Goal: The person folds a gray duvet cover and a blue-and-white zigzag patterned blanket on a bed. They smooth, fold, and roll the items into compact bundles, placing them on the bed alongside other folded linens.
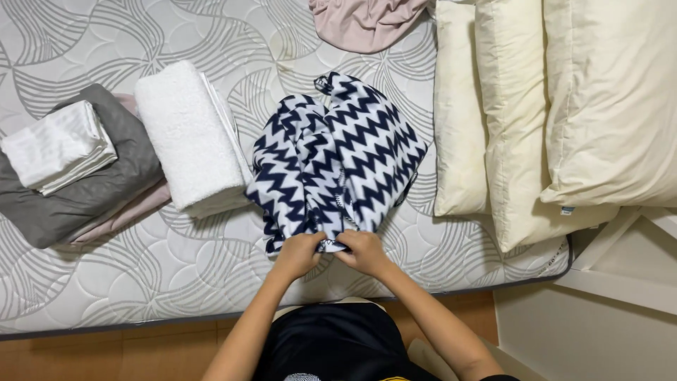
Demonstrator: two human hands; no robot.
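Gripping zigzag blanket [338, 159] edge, both hands [331, 252] closed; white towel [189, 134] left, pillows [522, 113] right.

Home bedroom: bare quilted mattress [176, 268], cream pillows [550, 113], folded linens [77, 162], wooden floor [141, 353].

Bare mattress [176, 275] with white quilted cover in a grey swirl pattern and a dark piped edge, filling most of the view. Three cream pillows [522, 113] lie side by side at its right end. Wooden floor [141, 353] of warm brown boards runs along the near edge. White furniture panel [606, 310] occupies the lower right corner. Lighting is even and soft.
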